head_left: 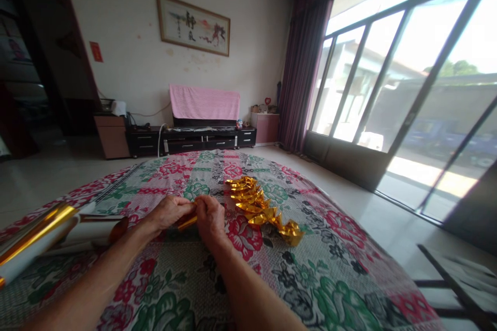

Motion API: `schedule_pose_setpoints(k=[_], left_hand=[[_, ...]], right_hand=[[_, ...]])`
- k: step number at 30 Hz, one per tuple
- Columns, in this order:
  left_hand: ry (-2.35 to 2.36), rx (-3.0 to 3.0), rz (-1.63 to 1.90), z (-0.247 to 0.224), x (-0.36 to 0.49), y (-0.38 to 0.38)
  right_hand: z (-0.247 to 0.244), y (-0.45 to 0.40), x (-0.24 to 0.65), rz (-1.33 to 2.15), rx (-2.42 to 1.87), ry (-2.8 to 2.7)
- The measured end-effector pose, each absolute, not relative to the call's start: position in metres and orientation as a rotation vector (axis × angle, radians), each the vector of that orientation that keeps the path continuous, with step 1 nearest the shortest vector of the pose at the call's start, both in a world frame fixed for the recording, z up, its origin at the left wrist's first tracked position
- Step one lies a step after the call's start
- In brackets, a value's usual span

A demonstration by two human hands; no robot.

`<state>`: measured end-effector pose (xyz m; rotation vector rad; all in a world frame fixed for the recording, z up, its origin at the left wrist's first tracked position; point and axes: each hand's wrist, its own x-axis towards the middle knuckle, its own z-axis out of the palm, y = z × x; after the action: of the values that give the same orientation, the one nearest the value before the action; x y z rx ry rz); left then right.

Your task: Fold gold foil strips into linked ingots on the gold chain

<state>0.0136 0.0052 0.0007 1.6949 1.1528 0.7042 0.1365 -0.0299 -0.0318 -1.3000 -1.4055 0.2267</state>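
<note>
My left hand (173, 211) and my right hand (210, 217) meet near the middle of the table, both closed on one small piece of gold foil paper (188, 223). Part of the piece shows below the fingers; the rest is hidden by them. Just right of my right hand, folded gold foil pieces (250, 199) shaped like little boats lie in an overlapping row. The row ends in a crumpled-looking gold piece (293, 232) at the near right. Rolled sheets of gold foil paper with white backs (42, 240) rest to the left of my left arm.
A flowered cloth (310, 269) covers the round table. At the right edge stands a dark-framed chair or stool (454, 279). Beyond the table, a low black cabinet (202, 142) carries something draped with a pink towel (205, 102). Glass doors (388, 88) fill the right side.
</note>
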Motion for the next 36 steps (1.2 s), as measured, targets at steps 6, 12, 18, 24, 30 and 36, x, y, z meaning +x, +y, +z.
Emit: schedule_pose_setpoints(k=[6, 12, 18, 24, 30, 36], left_hand=[[1.209, 1.784, 0.738, 0.002, 0.014, 0.005], [1.239, 1.893, 0.845, 0.001, 0.007, 0.011], [1.199, 1.870, 0.922, 0.003, 0.007, 0.009], [1.164, 1.817, 0.934, 0.008, 0.012, 0.003], [1.153, 1.726, 0.980, 0.007, 0.013, 0.004], [1.126, 1.699, 1.036, 0.006, 0.013, 0.004]], right_hand=[[-0.034, -0.027, 0.136, 0.266, -1.262, -1.369], [-0.031, -0.030, 0.136, 0.383, -1.252, -1.305], [-0.028, -0.032, 0.139, 0.474, -1.185, -1.275], [-0.030, -0.027, 0.143, 0.648, -1.114, -1.171], [-0.028, -0.027, 0.145, 0.832, -1.020, -1.100], [-0.022, -0.032, 0.145, 0.947, -0.965, -1.050]])
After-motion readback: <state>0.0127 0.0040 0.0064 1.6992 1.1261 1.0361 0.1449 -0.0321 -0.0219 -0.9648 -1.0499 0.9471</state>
